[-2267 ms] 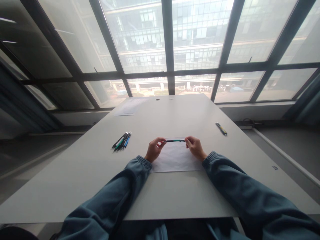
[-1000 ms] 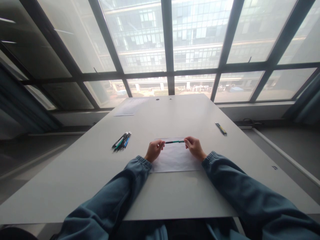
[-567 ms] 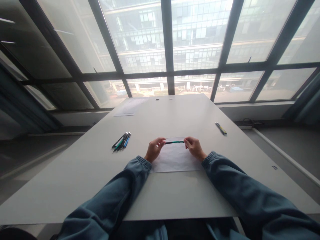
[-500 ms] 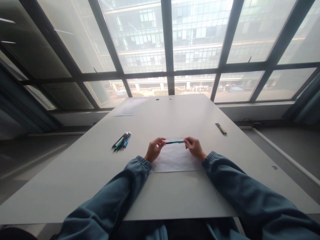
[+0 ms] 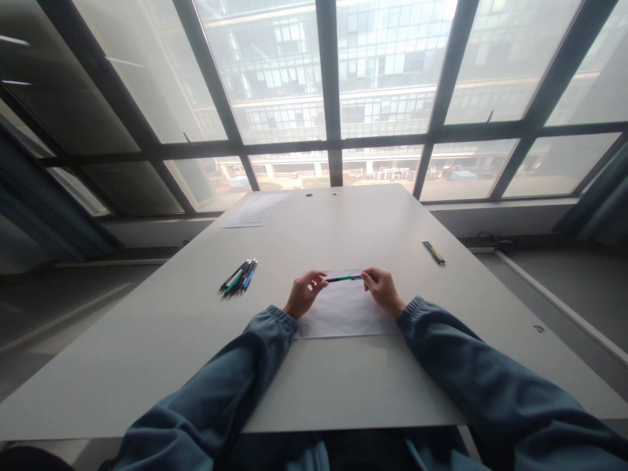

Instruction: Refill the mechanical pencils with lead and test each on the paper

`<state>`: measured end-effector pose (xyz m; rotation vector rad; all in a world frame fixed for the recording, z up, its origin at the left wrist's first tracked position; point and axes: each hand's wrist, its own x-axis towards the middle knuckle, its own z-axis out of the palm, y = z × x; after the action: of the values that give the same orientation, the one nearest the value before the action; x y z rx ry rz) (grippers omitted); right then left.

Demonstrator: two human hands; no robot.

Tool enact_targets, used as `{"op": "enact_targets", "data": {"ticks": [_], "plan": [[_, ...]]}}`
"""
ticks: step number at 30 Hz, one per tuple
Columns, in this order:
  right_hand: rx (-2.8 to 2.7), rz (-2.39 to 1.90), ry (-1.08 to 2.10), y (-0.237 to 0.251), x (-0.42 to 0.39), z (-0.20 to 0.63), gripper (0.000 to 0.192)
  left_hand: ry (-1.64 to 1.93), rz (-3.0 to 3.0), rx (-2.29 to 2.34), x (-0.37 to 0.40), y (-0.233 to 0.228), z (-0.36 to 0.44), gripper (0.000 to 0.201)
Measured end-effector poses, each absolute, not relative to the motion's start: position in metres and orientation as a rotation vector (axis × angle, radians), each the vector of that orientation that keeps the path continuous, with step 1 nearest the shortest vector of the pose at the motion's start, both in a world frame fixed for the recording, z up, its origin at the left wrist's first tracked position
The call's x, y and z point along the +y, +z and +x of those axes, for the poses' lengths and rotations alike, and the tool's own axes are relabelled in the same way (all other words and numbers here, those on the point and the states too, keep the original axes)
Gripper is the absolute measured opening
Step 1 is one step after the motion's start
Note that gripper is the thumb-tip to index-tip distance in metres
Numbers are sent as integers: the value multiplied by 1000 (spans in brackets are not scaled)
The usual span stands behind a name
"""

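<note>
A slim pen (image 5: pixel 344 279) with a black section and a green section lies level between my two hands, above a white sheet of paper (image 5: pixel 346 317). My left hand (image 5: pixel 305 291) is at its dark end, thumb and fingertips closed on the tip, the other fingers curled loosely. On the green end my right hand (image 5: pixel 381 288) keeps a pinch, with the fingers folded in. The sheet lies flat on the table under both hands.
Left of my hands lies a bundle of several pens (image 5: pixel 238 279), black, green and blue. A yellow and dark pair of pens (image 5: pixel 434 252) rests toward the right edge. More paper (image 5: pixel 252 210) lies at the far left of the white table (image 5: pixel 196 373), before large windows.
The left fingers have loosened a little and shifted slightly right along the pen's dark end. The pen has tilted slightly, its right end higher. The right hand has hardly moved.
</note>
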<state>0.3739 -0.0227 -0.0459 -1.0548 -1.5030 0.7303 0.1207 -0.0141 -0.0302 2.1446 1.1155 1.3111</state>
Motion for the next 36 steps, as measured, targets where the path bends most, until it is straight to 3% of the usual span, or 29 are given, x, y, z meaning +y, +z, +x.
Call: {"op": "enact_targets", "data": {"ticks": [36], "plan": [[-1487,-1033,740,-50,-20,375,33,1249,2011,1010,-18,-29,124,21]]}}
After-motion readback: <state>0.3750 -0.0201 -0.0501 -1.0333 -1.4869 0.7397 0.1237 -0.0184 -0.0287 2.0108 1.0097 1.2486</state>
